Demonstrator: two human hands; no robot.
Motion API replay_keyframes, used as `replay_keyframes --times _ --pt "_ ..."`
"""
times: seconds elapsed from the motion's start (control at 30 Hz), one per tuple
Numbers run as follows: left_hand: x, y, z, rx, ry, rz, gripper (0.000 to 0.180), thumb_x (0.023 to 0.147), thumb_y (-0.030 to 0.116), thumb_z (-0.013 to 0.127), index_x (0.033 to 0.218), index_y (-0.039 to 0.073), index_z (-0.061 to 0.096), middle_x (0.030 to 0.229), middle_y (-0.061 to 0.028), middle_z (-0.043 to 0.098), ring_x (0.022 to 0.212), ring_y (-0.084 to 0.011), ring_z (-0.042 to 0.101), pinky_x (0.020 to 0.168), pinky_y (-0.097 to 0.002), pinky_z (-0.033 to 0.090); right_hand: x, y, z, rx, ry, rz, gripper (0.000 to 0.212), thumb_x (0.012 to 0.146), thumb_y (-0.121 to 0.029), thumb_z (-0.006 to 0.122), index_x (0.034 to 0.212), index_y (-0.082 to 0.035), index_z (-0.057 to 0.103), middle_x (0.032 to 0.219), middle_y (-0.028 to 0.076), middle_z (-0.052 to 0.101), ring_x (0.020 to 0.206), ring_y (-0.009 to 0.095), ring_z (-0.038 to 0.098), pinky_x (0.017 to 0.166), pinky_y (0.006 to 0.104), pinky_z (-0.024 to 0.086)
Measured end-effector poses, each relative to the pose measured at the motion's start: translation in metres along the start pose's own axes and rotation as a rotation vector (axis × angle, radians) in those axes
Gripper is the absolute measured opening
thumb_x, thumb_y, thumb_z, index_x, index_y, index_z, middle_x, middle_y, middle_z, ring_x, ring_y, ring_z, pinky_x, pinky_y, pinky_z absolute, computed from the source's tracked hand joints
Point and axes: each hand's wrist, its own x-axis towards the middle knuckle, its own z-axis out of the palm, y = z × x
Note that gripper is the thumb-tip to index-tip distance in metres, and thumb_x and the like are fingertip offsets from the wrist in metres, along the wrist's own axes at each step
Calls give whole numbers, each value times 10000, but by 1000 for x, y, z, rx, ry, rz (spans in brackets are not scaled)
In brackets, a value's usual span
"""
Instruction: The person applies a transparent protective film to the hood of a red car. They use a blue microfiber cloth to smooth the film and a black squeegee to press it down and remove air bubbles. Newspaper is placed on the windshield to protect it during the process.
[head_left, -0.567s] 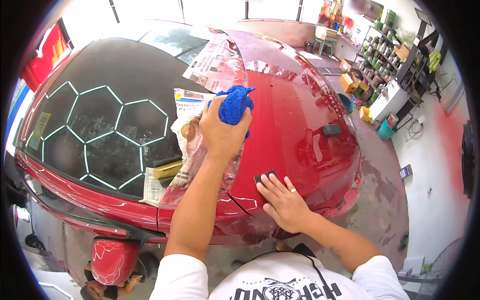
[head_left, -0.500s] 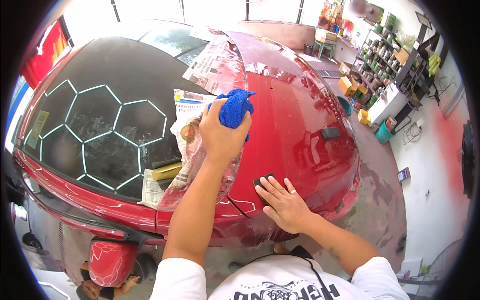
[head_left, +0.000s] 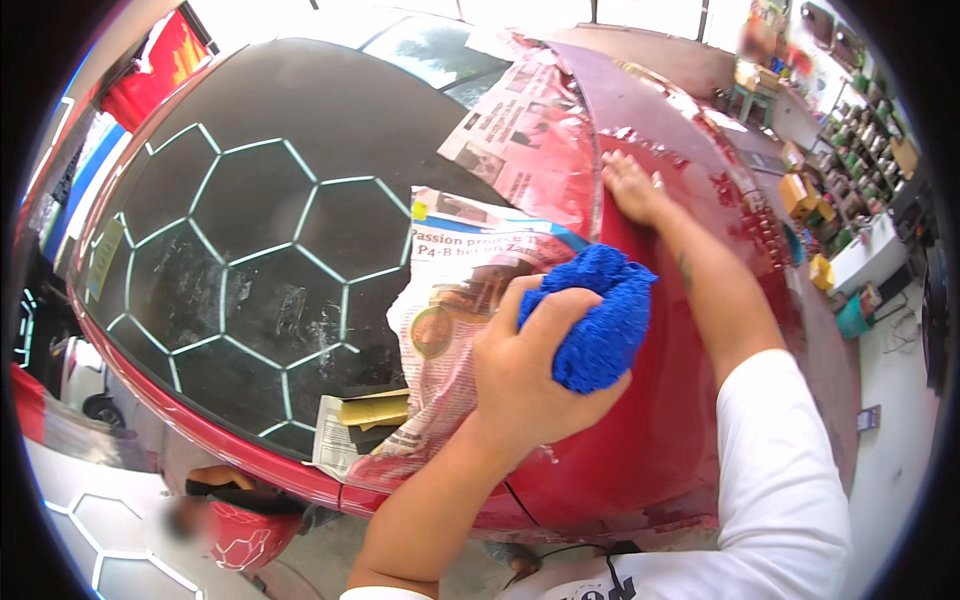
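My left hand [head_left: 530, 375] grips a bunched blue microfiber cloth [head_left: 590, 318], held above the newspaper edge and the red car panel [head_left: 660, 420]. Farther out, my right hand [head_left: 632, 188] lies flat on the panel beside the papered seam, its fingers stretched forward. Whether the dark sanding sheet is beneath the palm cannot be seen. Printed newspaper [head_left: 450, 270] covers the border between the red panel and the dark windshield [head_left: 330, 230]. A gold and black folded sheet [head_left: 375, 410] rests on the newspaper's lower left corner.
A red side mirror [head_left: 250, 530] juts out at the lower left, with another person's arm [head_left: 220, 476] behind it. Shelves of cans [head_left: 860, 150], yellow boxes [head_left: 800, 195] and a teal bucket [head_left: 853, 318] line the right wall. A small green stool [head_left: 752, 100] stands at the back.
My right hand has slid from the near part of the panel to its far part along the seam. The blue cloth in my left hand is nearer, and the whole view has shifted.
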Motion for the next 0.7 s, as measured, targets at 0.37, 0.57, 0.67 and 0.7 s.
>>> replay_keyframes --times 0.37,0.57,0.67,0.7 --pt "0 7 11 -7 -38 -4 566 662 182 978 1169 116 737 1056 -166 745 964 -408 740 821 -500 638 -57 -27 2 -13 34 -3 683 1211 -535 264 1785 -169 316 1888 114 217 1744 332 186 1374 704 110" --pt "1 22 17 -76 -26 -71 441 773 162 937 1151 42 743 1069 -197 747 988 -387 742 893 -470 602 -253 -90 -8 -189 -89 -132 703 1159 -395 460 1739 -18 332 1861 179 254 1726 388 218 1357 716 181" --pt "1 19 26 -129 -3 -81 435 801 184 923 1167 34 742 1117 -204 749 1023 -403 747 925 -477 601 -346 -121 13 -66 91 -152 631 1171 -351 492 1692 -4 413 1807 206 362 1691 417 299 1335 723 225" --pt "-1 20 30 -125 1 -98 437 803 192 924 1169 37 742 1123 -205 749 1029 -404 750 925 -480 603 -379 -131 17 -55 119 -169 620 1169 -360 493 1684 -19 443 1799 215 374 1680 420 324 1328 719 235"
